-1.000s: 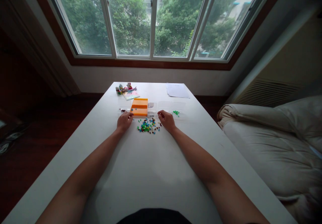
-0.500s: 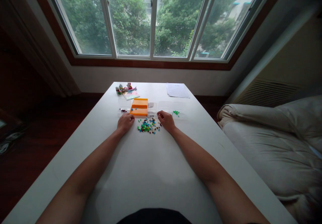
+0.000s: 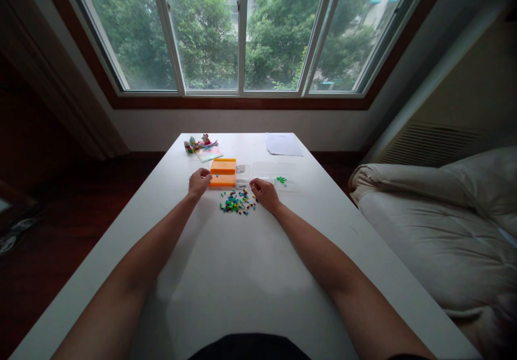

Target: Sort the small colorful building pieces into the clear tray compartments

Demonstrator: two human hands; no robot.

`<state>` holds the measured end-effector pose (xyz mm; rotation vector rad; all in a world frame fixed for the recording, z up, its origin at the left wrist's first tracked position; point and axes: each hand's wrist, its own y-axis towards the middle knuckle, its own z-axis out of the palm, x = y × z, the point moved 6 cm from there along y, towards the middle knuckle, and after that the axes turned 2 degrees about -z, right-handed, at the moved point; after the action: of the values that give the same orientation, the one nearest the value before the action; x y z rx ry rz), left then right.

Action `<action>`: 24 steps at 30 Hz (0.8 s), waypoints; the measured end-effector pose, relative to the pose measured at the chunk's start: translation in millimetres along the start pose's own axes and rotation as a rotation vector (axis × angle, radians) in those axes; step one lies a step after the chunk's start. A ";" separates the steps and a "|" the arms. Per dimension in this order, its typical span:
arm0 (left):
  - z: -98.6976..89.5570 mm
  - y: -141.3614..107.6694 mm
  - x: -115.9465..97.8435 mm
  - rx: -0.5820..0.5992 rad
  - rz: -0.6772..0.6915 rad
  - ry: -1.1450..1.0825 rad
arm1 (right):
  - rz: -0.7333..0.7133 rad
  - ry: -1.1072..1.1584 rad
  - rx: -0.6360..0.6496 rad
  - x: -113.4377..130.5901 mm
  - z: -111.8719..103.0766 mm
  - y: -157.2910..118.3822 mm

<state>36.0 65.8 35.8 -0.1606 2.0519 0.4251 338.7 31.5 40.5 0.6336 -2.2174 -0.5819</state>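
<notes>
small coloured pieces (image 3: 235, 203) lie between the hands (image 3: 198, 181) (image 3: 264, 192)

The person has a bare left hand (image 3: 200, 181), a bare right hand (image 3: 264, 191) and bare forearms (image 3: 157, 255) — with a dark sleeve edge (image 3: 412, 357) at lower right — and what looks like a plain black, round-outlined garment (image 3: 249, 347).

- Moves the left hand (image 3: 199, 182) away from the pile of little bricks (image 3: 237, 202).
- Puts that hand farther forward, right by the left edge of the orange tray (image 3: 223, 180).
- Makes a bigger gap of white table (image 3: 226, 274) between hand and pile.
- Hides the dark bits to the tray's left, in plain sight before.
- Shows just one blue bit (image 3: 217, 175) on the tray, down from two.
- Shifts the whole view a tiny bit.
</notes>
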 end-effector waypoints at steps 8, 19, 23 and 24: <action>13.8 -10.9 -8.0 -0.004 0.062 0.068 | -0.006 0.008 0.014 0.3 0.8 0.4; 59.3 -57.7 -46.0 0.447 0.605 0.538 | 0.001 0.016 0.019 -0.5 0.1 0.4; 58.5 -61.6 -48.8 0.443 0.627 0.585 | 0.011 0.020 0.022 -1.5 0.6 0.5; 57.9 -62.4 -49.7 0.436 0.627 0.592 | 0.009 0.022 0.022 -1.3 0.9 0.6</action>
<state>126.0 25.8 38.7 0.7173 2.7105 0.3111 338.7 33.0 39.7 0.6383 -2.2080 -0.5445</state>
